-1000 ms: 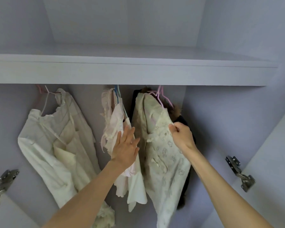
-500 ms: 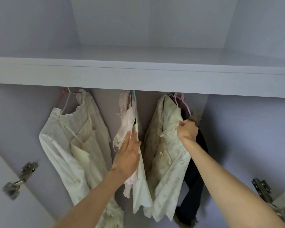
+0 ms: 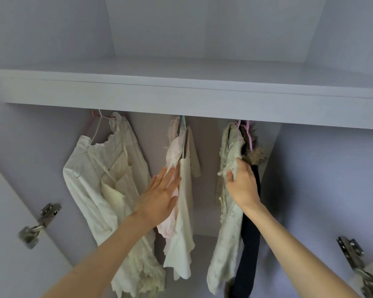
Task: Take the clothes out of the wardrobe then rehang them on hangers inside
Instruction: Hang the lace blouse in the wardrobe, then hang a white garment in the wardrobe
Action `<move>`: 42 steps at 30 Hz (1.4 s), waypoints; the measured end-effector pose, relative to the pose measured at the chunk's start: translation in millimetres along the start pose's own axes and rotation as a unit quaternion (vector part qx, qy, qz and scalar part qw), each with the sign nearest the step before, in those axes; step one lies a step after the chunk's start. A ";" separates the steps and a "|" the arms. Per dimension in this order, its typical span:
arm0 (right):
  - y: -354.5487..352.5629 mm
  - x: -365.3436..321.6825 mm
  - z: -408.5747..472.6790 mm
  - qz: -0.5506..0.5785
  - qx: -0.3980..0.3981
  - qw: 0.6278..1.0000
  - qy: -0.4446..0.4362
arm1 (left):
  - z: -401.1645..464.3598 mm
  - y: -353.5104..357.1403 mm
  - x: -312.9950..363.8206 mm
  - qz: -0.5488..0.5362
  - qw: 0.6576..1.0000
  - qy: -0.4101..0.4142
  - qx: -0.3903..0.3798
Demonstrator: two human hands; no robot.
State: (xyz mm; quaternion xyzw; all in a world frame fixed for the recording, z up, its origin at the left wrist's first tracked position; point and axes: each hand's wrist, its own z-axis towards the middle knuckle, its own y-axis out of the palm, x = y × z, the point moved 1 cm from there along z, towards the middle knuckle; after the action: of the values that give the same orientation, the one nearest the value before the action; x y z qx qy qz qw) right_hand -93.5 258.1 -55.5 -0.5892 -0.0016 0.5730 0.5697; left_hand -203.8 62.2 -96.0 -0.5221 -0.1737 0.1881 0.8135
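Three groups of clothes hang on hangers under the wardrobe shelf (image 3: 181,97). On the left is a cream ruffled dress (image 3: 108,186) on a white hanger. In the middle hang a pale pink and white garment (image 3: 182,211) on a teal hanger; my left hand (image 3: 159,196) lies flat against it with straight fingers. To the right hangs a cream embroidered blouse (image 3: 226,229) on a pink hanger (image 3: 249,134), with a dark fur-trimmed coat (image 3: 249,244) behind it. My right hand (image 3: 242,183) grips the blouse's edge near the shoulder.
Both wardrobe doors stand open, with a metal hinge (image 3: 38,224) on the left door and another metal hinge (image 3: 357,263) on the right door. The rail itself is hidden behind the shelf's front edge. The lilac back wall (image 3: 323,179) shows right of the coat.
The view has shifted so the clothes sit farther right and lower. My right hand has pulled the blouse to the right, widening the gap from the middle garment. My left hand stays on the middle garment.
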 end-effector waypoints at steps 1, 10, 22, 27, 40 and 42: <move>2.3 -0.9 -8.0 -0.023 0.002 0.999 -0.043 | -2.4 -3.9 -2.1 -0.009 1.000 -0.010 0.006; 57.1 -11.3 -83.6 -0.110 -0.123 0.950 -0.267 | -86.0 -9.9 5.9 -0.036 0.985 -0.162 0.056; 113.4 -80.0 -251.0 -0.088 -0.310 0.811 -0.488 | -347.6 -48.8 77.8 0.064 0.861 -0.500 0.065; 116.5 -122.0 -354.6 -0.043 -0.374 0.745 -0.550 | -463.6 -81.3 131.7 0.100 0.768 -0.625 0.097; 69.8 -180.5 -660.4 0.076 -0.514 0.540 -0.662 | -718.3 -149.1 324.4 0.145 0.544 -0.814 0.141; 56.6 -191.1 -700.1 0.089 -0.518 0.502 -0.686 | -741.3 -160.1 350.1 0.159 0.508 -0.833 0.152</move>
State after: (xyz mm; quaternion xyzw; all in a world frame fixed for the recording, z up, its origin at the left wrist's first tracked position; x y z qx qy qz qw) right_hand 278.0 -355.6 -178.9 -0.1982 -0.6363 0.7421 -0.0714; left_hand 475.5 -409.9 -211.8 -0.0121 -0.6541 0.6862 0.3180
